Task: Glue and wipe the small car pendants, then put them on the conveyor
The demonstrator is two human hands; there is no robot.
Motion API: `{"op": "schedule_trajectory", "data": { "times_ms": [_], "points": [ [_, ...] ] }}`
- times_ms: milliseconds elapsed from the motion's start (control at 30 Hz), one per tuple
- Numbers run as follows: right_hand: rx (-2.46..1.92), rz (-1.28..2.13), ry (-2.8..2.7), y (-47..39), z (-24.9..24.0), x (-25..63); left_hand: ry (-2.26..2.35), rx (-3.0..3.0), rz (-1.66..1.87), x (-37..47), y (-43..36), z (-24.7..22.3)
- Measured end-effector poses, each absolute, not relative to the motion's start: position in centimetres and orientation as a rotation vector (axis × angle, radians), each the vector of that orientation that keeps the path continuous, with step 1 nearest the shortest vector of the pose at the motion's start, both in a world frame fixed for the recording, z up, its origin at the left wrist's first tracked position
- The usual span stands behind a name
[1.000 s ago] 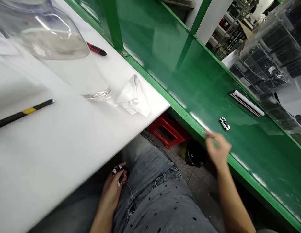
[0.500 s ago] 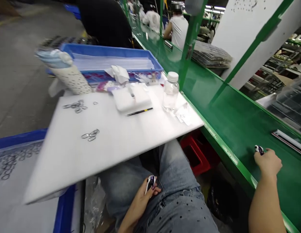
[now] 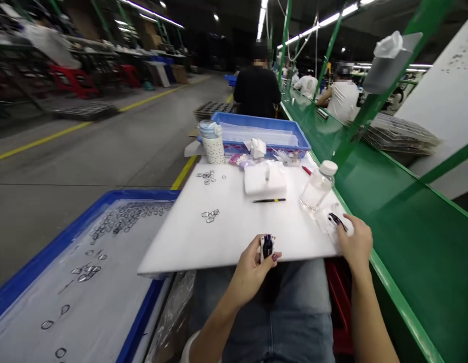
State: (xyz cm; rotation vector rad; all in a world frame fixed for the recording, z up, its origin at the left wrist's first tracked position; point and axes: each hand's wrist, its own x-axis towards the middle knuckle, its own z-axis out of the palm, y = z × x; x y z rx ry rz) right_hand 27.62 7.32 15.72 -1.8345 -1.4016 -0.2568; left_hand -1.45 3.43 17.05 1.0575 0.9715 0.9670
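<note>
Nearby: bottle (image 3: 317, 187) | tweezers (image 3: 268, 200) | rings (image 3: 210, 216) | left hand (image 3: 252, 267) grips toy car (image 3: 267, 245)

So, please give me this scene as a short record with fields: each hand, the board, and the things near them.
left hand: holds small black and white toy car at near edge of board
right hand: holds second small dark toy car over white cloth
white flat board: on lap
clear plastic bottle: upright, beside cloth
black tweezers: lying on board
</note>
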Motion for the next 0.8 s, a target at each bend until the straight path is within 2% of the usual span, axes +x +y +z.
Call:
{"op": "schedule_trajectory", "data": {
  "times_ms": [67, 233, 367, 500, 633, 700, 800],
  "points": [
    [-1.716, -0.249, -1.345, 6.9, 16.9, 25.8, 0.99, 1.111, 0.974, -1.1, 4.7, 16.8],
    [-1.259, 0.317, -1.745, 12.2, 21.0, 18.3, 1.183, 1.458, 0.92, -1.5, 7.5, 16.9],
    [-1.316, 0.529, -1.994, 20.0, 22.4, 14.0, 1.115, 1.851, 0.728, -4.0, 9.9, 17.8],
    [-1.366, 0.674, -2.122, 24.3, 21.8, 12.4, 1.007, 2.063, 0.553, -5.9, 11.2, 18.1],
    [-1.383, 0.809, -2.089, 24.5, 22.2, 12.9, 1.555, 2.053, 0.736, -4.3, 9.5, 16.3],
    [-1.23, 0.94, -1.998, 22.9, 22.7, 13.7, 1.799, 1.979, 0.837, -2.9, 8.2, 14.9],
    [-0.905, 1.148, -1.684, 18.8, 22.5, 14.8, 1.873, 2.006, 0.958, -1.5, 7.1, 13.7]
  ]
}}
